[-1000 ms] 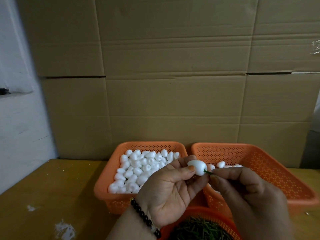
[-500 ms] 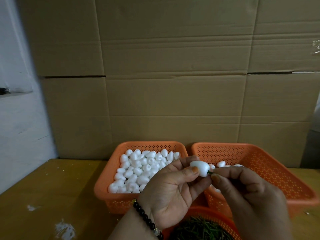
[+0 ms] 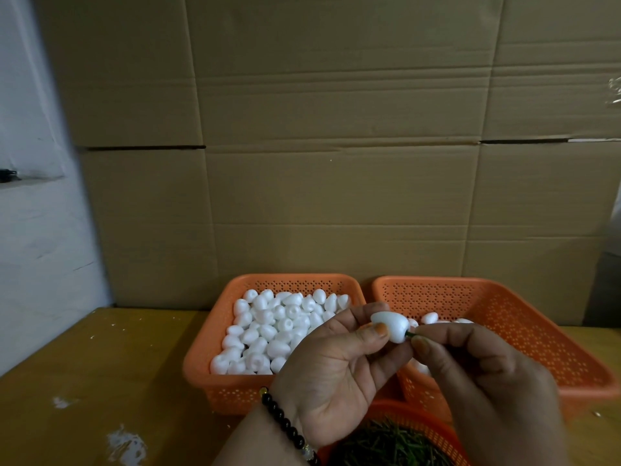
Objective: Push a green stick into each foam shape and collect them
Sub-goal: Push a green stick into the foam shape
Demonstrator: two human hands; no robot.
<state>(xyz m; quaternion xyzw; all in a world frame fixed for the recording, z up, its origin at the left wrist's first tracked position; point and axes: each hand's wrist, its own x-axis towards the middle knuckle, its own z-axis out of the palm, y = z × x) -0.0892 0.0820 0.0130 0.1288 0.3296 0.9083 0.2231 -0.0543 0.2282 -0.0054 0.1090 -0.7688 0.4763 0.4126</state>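
Observation:
My left hand (image 3: 331, 368) pinches a white foam shape (image 3: 391, 326) between thumb and fingertips, above the gap between two orange baskets. My right hand (image 3: 484, 381) pinches a green stick (image 3: 410, 335) whose short visible end enters the foam's right side; the rest of the stick is hidden in my fingers. The left orange basket (image 3: 215, 334) is full of loose white foam shapes (image 3: 272, 331). The right orange basket (image 3: 524, 331) holds a few foam pieces (image 3: 430, 317), partly hidden behind my hands.
A round orange basket (image 3: 426, 418) of green sticks (image 3: 386, 445) sits at the bottom edge under my wrists. All stand on a wooden table (image 3: 100, 381) with white specks. Cardboard boxes (image 3: 336, 146) form a wall behind; a white wall stands at the left.
The stick has gone deeper into the foam shape, so less green shows. My right fingertips have closed in on the foam; both hands otherwise hold their place.

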